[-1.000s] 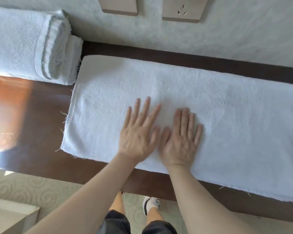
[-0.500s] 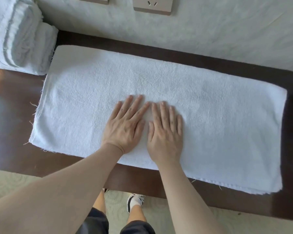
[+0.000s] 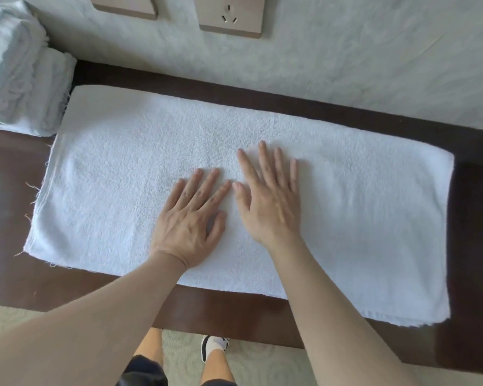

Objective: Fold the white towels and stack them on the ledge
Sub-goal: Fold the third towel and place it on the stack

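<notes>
a white towel (image 3: pixel 346 218) of nubbly terry cloth lies spread flat along the dark, glossy wooden ledge (image 3: pixel 474 246), folded into a long rectangle that takes up most of the ledge's depth. its right end is a rounded fold with layered edges showing at the near right corner, and its left end is raw, with loose threads sticking out onto the wood.

both hands lie palm-down on the middle of the towel, side by side. the left hand (image 3: pixel 191 221) rests flat with its fingers straight and slightly fanned, angled toward the right, thumb tucked against the cloth. the right hand (image 3: pixel 271 199) sits just beside it and a little farther toward the wall, fingers straight and spread, its outline slightly blurred. neither hand has a grip on anything; the fingers are laid out wide on the surface, and the thumb of the right almost meets the forefinger of the left.

at the far left a stack of folded towels (image 3: pixel 20 79) stands on the ledge against the wall, its rolled, frayed edges facing the flat towel and just touching its corner.

behind the ledge rises a pale textured wall (image 3: pixel 374 65) with a tan socket plate (image 3: pixel 230 16) and a second tan plate (image 3: pixel 123 5). below the ledge, pale patterned carpet (image 3: pixel 9 321), bare legs and a white shoe (image 3: pixel 214 346) show.
</notes>
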The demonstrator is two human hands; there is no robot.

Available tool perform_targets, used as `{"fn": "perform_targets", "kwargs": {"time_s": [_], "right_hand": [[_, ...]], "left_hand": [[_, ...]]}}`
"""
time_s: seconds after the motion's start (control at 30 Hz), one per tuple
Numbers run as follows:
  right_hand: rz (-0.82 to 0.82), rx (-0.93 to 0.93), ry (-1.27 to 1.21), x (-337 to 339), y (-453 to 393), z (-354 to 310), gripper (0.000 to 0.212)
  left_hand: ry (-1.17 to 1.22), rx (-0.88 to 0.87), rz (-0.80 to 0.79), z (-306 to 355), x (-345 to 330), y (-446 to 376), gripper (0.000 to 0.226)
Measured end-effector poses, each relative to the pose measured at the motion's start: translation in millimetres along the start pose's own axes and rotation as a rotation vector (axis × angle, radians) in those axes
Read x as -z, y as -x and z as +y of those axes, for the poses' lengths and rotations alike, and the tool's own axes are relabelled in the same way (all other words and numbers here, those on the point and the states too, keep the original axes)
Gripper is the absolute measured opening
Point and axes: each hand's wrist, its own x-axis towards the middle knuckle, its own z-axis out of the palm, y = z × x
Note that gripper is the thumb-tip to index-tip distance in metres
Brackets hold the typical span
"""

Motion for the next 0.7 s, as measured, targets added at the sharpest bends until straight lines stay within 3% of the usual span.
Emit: {"fn": "perform_targets", "kwargs": {"time_s": [0.07, 0.27, 0.37, 0.5, 0.57, 0.7], "right_hand": [[-0.046, 0.068, 0.031, 0, -12, 28, 0.060], [-0.006, -0.312, 0.048, 23, -25, 128, 0.061], [0.005, -0.457, 0.041, 28, -19, 130, 0.065], [0.025, -0.214, 0.032, 9, 13, 67, 0.068], [0.014, -0.150, 0.065, 4, 26, 70, 0.069], [0.028, -0.375, 0.046, 18, 31, 136, 0.067]], "left_hand": [[0.008, -0.004, 0.008, 0, 0, 1, 0.059], [-0.007, -0.001, 0.014, -4, -5, 1, 0.059], [-0.013, -0.006, 0.017, -3, -5, -1, 0.059], [-0.001, -0.001, 0.021, -1, -3, 0, 0.060], [0.001, -0.002, 0.028, -1, -4, 0, 0.060], [-0.015, -0.008, 0.016, -4, -5, -2, 0.061]]}}
